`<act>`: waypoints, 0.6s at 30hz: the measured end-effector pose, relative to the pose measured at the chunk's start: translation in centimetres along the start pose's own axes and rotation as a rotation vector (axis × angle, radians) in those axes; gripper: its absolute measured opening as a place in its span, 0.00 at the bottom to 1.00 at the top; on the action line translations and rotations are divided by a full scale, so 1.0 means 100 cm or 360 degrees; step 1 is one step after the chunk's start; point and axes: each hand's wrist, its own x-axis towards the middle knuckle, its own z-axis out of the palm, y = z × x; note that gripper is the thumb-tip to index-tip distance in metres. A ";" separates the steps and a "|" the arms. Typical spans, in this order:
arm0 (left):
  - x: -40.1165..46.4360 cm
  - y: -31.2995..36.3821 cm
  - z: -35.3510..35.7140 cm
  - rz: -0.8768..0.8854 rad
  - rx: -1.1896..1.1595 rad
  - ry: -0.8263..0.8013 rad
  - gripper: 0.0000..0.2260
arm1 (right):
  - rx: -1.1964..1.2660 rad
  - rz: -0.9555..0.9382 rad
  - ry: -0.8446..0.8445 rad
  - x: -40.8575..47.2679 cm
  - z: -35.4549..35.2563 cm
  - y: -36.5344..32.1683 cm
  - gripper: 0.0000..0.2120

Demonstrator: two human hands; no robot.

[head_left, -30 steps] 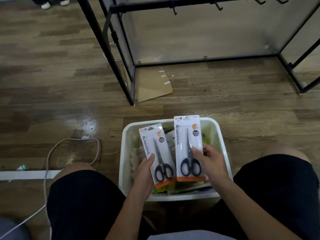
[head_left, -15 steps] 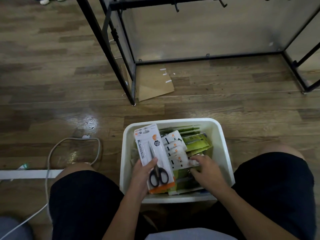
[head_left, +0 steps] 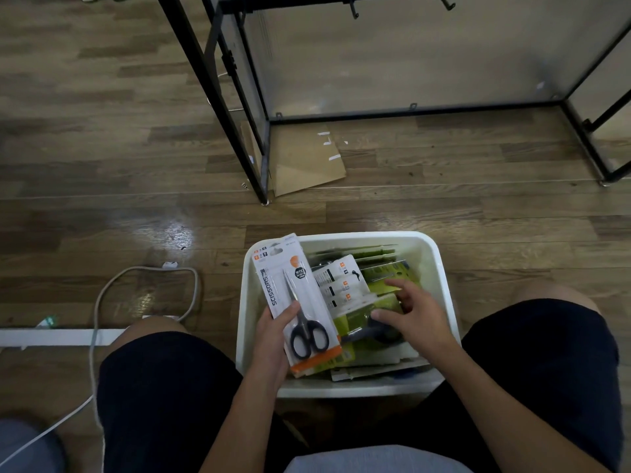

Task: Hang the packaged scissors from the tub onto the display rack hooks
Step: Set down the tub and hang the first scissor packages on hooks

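- A grey cable [head_left: 102, 302] loops on the wooden floor [head_left: 102, 148] at the far left, beside a white strip [head_left: 51, 337] that lies flat by the person's left knee.
- The left hand [head_left: 273, 331] has its grip closed on scissor packs [head_left: 295, 302], thumb pressed across the front of the card; the card is tilted, its top over the tub's far-left rim. A second card edge shows behind the front one.
- The white tub [head_left: 440, 268] stands on the floor between the person's knees, filled with more white and green packaged goods [head_left: 345, 285].
- The right hand [head_left: 413, 312] is down inside the tub with fingers loosely spread over the green packs; its grip is wide, closed on nothing that can be seen.
- Beyond the tub stands the black display rack [head_left: 235, 97], with hooks [head_left: 355, 10] on its top bar bare, and a piece of cardboard [head_left: 307, 162] at its foot.
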 end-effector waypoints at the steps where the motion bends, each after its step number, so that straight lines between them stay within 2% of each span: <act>1: -0.001 0.001 0.001 -0.0002 -0.0002 0.0003 0.12 | 0.0105 -0.0003 0.0042 0.002 -0.002 -0.003 0.25; 5: -0.001 0.004 -0.002 0.0011 -0.0106 -0.0025 0.15 | 0.0150 -0.0025 -0.0083 0.006 -0.021 -0.026 0.13; 8: -0.003 0.008 -0.005 -0.0021 -0.0225 -0.0039 0.17 | 0.0224 -0.0084 -0.0147 0.008 -0.040 -0.044 0.08; 12: -0.007 0.007 -0.004 -0.0017 -0.0296 -0.0021 0.17 | 0.0409 -0.0127 0.0090 0.015 -0.054 -0.045 0.05; 15: -0.009 0.004 -0.002 -0.0108 -0.0329 -0.0008 0.16 | 0.0703 -0.0062 0.0282 0.016 -0.056 -0.036 0.04; 18: -0.011 -0.002 0.001 -0.0181 -0.0351 -0.0001 0.16 | 0.1061 0.0089 0.0262 0.009 -0.044 -0.020 0.06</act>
